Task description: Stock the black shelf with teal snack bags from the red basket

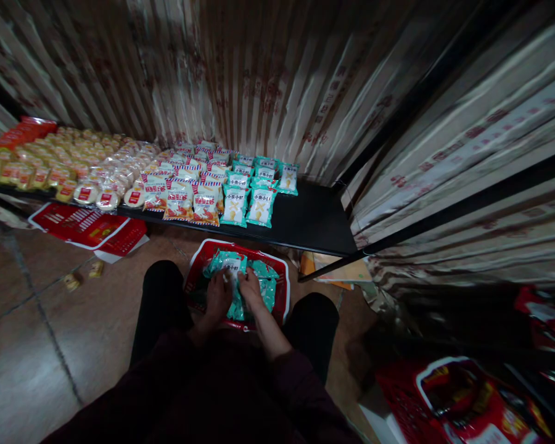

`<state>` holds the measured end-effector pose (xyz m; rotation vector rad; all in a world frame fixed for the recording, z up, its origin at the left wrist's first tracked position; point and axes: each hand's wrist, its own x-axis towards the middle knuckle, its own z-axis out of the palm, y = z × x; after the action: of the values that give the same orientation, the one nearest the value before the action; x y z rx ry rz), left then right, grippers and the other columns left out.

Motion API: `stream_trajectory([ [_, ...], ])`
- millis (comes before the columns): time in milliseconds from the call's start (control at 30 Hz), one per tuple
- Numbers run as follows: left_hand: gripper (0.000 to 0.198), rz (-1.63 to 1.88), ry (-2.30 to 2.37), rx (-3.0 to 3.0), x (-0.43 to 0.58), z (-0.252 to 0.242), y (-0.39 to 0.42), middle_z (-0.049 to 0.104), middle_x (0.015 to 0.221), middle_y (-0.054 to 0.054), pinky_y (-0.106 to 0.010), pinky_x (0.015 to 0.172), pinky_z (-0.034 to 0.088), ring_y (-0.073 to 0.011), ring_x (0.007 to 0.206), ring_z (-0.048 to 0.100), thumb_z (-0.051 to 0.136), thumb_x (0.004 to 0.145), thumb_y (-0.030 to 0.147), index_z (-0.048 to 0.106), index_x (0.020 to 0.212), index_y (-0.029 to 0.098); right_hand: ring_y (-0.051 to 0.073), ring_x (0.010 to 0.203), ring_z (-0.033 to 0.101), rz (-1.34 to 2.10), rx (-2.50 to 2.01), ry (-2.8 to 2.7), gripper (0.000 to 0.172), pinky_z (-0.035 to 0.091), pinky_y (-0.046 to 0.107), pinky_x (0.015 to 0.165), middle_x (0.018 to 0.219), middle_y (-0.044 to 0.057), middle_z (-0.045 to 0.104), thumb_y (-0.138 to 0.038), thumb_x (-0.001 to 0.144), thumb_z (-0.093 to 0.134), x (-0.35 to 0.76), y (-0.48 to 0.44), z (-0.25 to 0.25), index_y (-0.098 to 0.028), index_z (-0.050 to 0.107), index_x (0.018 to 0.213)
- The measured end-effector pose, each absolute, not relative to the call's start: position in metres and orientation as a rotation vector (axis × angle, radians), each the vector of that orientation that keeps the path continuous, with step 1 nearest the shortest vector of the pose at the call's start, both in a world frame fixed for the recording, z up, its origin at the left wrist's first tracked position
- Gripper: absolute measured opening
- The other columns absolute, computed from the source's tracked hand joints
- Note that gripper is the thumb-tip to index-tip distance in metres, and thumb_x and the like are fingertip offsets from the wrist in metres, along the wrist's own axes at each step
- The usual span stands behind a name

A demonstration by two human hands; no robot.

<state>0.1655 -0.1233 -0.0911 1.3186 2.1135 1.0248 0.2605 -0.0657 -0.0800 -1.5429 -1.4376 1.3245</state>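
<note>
A red basket (283,276) stands on the floor between my knees, filled with teal snack packets (264,288). My left hand (218,295) and my right hand (250,287) are both down in the basket, fingers curled around the teal packets in its middle. Just beyond it a low black shelf (312,223) carries rows of the same teal packets (260,205), with red-and-white snack packets (206,206) to their left.
Round packaged cakes (107,198) and yellow packets (37,176) fill the shelf's left part. A flat red basket (86,228) and small packets (71,281) lie on the tiled floor at left. Another red basket (444,394) stands at lower right. Striped cartons form the back wall.
</note>
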Motion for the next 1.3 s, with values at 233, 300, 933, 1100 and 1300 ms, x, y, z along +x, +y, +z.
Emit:
stream_trajectory([
  [233,0.057,1.116,1.857,1.074,0.175,-0.070,-0.112,0.046,0.137,-0.017,-0.043,0.107,0.034,-0.0268,0.127,0.044,0.055,0.079,0.027,0.042,0.132,0.011,0.016,0.064,0.061,1.455,-1.454,-1.049,0.039,0.047,0.026,0.056,0.073,-0.001,0.066,-0.053,0.072,0.055,0.289,-0.058,-0.069,-0.021,0.060,0.094],
  [300,0.056,1.144,1.803,1.037,0.177,-0.061,-0.109,0.050,0.135,-0.014,-0.042,0.106,0.036,-0.0255,0.125,0.046,0.057,0.078,0.026,0.044,0.131,0.014,0.017,0.066,0.063,1.557,-1.374,-0.909,0.041,0.050,0.027,0.058,0.076,0.000,0.069,-0.052,0.067,0.062,0.296,-0.057,-0.060,-0.021,0.060,0.095],
  [933,0.035,1.175,1.964,1.422,0.209,-0.017,-0.093,0.056,0.119,-0.013,-0.040,0.103,0.038,-0.0233,0.116,0.049,0.053,0.080,0.021,0.058,0.113,0.016,0.024,0.092,0.067,1.526,-1.194,-0.943,0.050,0.054,0.039,0.080,0.103,0.005,0.070,-0.043,0.070,0.065,0.323,-0.065,-0.025,-0.023,0.056,0.114],
  [1100,0.033,1.173,1.842,1.260,0.217,-0.009,-0.095,0.059,0.116,-0.011,-0.040,0.102,0.038,-0.0225,0.112,0.051,0.049,0.083,0.028,0.059,0.112,0.017,0.022,0.109,0.059,1.351,-1.273,-1.197,0.046,0.044,0.040,0.098,0.120,0.005,0.063,-0.048,0.080,0.057,0.326,-0.071,-0.016,-0.024,0.057,0.118],
  [1300,0.032,1.271,1.389,0.865,0.218,0.006,-0.099,0.065,0.114,-0.005,-0.034,0.102,0.039,-0.0209,0.115,0.053,0.048,0.085,0.039,0.062,0.106,0.019,0.020,0.128,0.043,1.187,-1.308,-1.488,0.049,0.028,0.042,0.111,0.134,0.004,0.053,-0.052,0.090,0.037,0.319,-0.082,0.003,-0.024,0.055,0.126],
])
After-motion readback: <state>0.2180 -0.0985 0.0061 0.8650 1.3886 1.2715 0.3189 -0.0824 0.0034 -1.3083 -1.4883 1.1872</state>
